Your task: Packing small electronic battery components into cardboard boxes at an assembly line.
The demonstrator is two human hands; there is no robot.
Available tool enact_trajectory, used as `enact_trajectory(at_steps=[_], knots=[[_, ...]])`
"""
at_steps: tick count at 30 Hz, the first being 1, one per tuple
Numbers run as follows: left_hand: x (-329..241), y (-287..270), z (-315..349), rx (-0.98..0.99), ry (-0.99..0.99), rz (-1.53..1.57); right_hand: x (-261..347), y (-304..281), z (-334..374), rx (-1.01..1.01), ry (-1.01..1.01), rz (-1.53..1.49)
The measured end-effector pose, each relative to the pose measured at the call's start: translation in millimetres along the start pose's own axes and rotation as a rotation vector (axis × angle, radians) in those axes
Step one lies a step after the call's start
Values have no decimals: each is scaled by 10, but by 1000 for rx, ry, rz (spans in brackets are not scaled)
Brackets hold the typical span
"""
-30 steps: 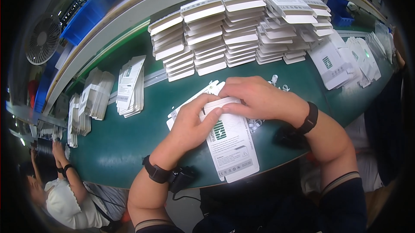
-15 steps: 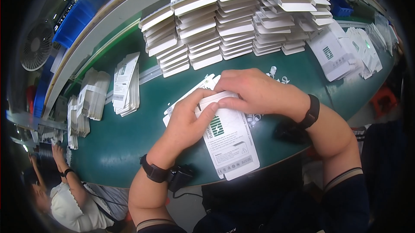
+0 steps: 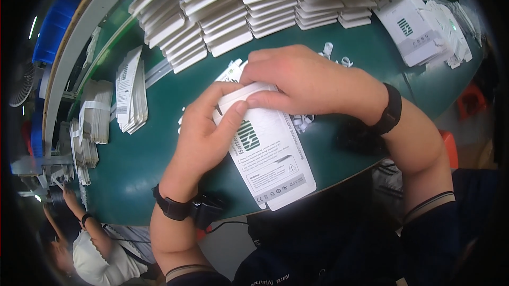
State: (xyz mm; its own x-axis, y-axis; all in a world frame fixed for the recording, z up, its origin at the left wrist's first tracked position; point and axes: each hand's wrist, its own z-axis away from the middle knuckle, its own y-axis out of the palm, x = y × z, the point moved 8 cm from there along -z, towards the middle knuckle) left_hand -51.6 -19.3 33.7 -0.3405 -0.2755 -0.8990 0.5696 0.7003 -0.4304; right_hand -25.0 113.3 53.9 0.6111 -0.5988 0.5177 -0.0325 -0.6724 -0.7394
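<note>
Both hands grip the far end of a white cardboard box (image 3: 270, 153) with green and grey print, held over the near part of the table. My left hand (image 3: 204, 127) pinches its left far corner, with the thumb on the upper face. My right hand (image 3: 297, 79) reaches across the far edge, its thumb pressed along the fold beside the left thumb. Fingers under and behind the box are hidden. Just beyond the hands, partly covered, lies another white printed carton (image 3: 229, 72).
Tall stacks of white cartons (image 3: 265, 2) line the back of the green table (image 3: 164, 164). Bundled flat cartons (image 3: 131, 90) stand at the left, more cartons (image 3: 411, 29) at the right. Small white strips (image 3: 303, 122) lie by the box. Another person (image 3: 101, 249) sits at lower left.
The view has shifted, so the stacks sit higher and further left in the picture. Both hands keep their hold on the box's far end, thumbs still at the fold.
</note>
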Motion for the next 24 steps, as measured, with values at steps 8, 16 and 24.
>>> enact_trajectory(at_steps=[8, 16, 24], knots=[[71, -22, 18, 2, -98, 86, -7, 48, -25, -18, -9, 41], [63, 11, -25, -22, -49, 80, -3, 34, -43, 15, -20, 30], [143, 29, -60, 23, -2, 346, -84, 3, 17, 75, 152, -31]])
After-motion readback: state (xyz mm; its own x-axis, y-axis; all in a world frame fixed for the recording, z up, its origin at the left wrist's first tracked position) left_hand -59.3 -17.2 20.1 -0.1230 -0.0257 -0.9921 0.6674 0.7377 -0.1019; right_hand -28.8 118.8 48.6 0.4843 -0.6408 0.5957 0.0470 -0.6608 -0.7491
